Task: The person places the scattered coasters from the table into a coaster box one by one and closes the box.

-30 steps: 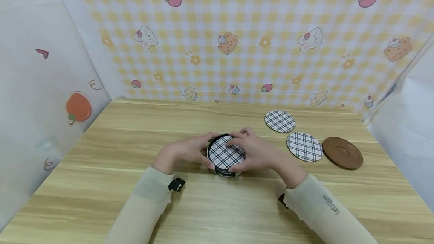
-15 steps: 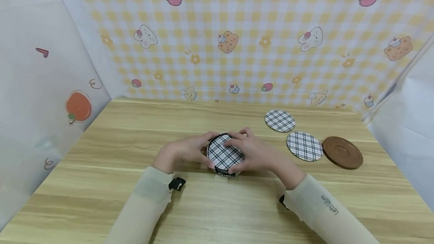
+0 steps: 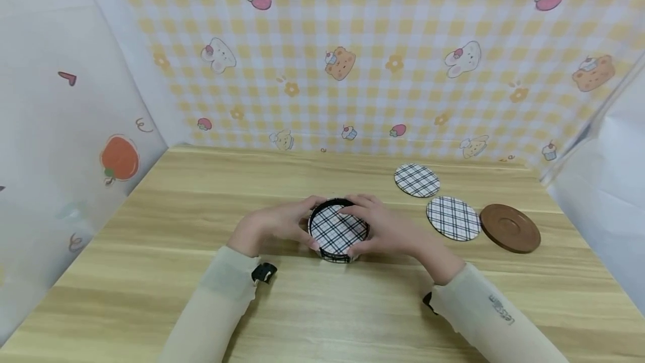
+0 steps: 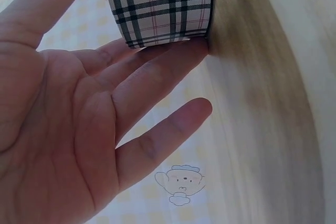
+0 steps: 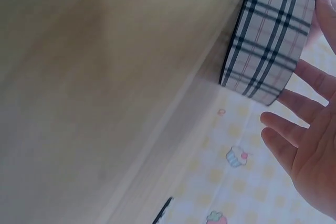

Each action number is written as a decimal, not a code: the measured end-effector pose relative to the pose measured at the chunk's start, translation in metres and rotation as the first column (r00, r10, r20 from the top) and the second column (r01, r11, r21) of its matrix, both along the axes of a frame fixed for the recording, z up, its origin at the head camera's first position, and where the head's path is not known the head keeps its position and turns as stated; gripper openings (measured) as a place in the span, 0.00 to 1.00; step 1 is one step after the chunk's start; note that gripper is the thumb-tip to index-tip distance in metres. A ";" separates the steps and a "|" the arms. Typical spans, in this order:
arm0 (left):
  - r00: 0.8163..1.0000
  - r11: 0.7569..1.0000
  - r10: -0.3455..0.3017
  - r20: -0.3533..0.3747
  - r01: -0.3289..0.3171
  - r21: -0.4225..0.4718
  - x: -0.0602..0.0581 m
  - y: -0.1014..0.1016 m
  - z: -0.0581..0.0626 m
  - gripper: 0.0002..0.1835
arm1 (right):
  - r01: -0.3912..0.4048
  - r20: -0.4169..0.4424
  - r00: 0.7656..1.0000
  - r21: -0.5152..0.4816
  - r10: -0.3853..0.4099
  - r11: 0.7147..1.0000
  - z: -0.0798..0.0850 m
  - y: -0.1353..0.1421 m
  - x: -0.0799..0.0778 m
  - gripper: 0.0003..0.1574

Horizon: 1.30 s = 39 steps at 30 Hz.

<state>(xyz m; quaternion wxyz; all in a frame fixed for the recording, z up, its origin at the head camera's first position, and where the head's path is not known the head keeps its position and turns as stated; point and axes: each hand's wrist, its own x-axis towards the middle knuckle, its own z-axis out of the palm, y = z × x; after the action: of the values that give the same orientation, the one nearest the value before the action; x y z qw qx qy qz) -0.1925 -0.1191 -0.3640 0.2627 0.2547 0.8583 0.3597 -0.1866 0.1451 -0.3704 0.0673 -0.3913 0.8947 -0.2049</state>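
A round plaid coaster holder with a dark inner rim stands on the table between both hands. Inside it, below the rim, lies a plaid coaster. My left hand grips the holder's left side, thumb at the front and fingers behind. On the opposite side my right hand holds the wall between thumb and fingers, its index finger reaching over the coaster. The left wrist view shows the holder's plaid outer wall against the fingers. In the right wrist view, the lower fingers are spread apart.
Two loose plaid coasters, a far one and a nearer one, lie flat to the right. Beside the nearer one is a brown round wooden lid or saucer. A patterned cloth hangs behind the wooden table.
The coaster, earlier sitting high in the holder, has sunk below the rim, so more of the dark inner wall shows. My right hand has shifted slightly right; the left has stayed put.
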 end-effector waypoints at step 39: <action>0.999 1.000 0.030 0.020 -0.030 -0.005 0.001 0.001 0.001 0.50 | 0.282 -0.024 0.959 0.078 -0.281 0.956 0.001 0.158 -0.005 0.44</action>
<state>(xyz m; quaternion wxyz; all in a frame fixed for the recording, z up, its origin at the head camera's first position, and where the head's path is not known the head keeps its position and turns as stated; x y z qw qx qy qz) -0.1913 -0.1182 -0.3626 0.2663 0.2374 0.8604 0.3640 -0.1916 0.3031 -0.3692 0.0475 -0.2583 0.9492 -0.1733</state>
